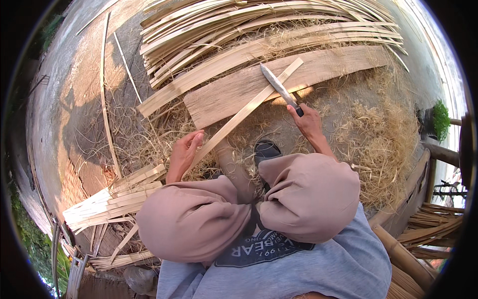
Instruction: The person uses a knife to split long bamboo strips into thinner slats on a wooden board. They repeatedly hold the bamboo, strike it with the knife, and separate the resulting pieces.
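My right hand [309, 122] is closed round the dark handle of a knife [279, 84]. Its long blade points away and to the left, lying across a pale bamboo strip [246, 109]. That strip slants from beside my left wrist up to the right, its far end over a wide wooden board [224, 97]. My left hand [186, 152] is just left of the strip, fingers curled together near the board's close left corner. Whether anything sits between those fingers is hidden.
Beyond the board lies a big pile of split bamboo strips [199, 37]. More strips [114, 202] are bundled at the left. Curly shavings [381, 144] cover the ground to the right. A sandal [267, 149] shows between my knees. Bamboo poles [398, 249] stand at the lower right.
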Demonstrator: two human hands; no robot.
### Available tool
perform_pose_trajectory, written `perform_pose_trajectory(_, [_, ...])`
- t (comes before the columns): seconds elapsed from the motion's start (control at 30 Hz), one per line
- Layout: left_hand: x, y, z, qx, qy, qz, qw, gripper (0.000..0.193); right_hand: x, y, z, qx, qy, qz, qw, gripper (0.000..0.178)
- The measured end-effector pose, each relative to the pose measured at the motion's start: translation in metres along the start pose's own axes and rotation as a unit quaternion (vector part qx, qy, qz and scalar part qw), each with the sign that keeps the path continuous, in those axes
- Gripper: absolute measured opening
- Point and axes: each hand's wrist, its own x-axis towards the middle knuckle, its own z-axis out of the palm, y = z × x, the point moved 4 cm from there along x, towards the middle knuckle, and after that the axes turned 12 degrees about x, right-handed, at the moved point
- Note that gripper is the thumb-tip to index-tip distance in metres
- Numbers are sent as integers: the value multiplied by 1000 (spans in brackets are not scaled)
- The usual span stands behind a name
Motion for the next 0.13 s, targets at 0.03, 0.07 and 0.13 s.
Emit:
perform_pose_trajectory(0.03, [-30, -17, -20, -53, 35, -46, 997, 44, 9, -3, -3, 7, -11, 11, 1000, 63])
perform_pose_trajectory(0.07, [-45, -38, -29, -1, 44, -52, 998, 44, 17, 3, -17, 3, -9, 32, 999, 64])
perform_pose_trajectory(0.13, [-81, -67, -45, 54, 67, -77, 993, 44, 37, 8, -31, -14, 6, 31, 999, 67])
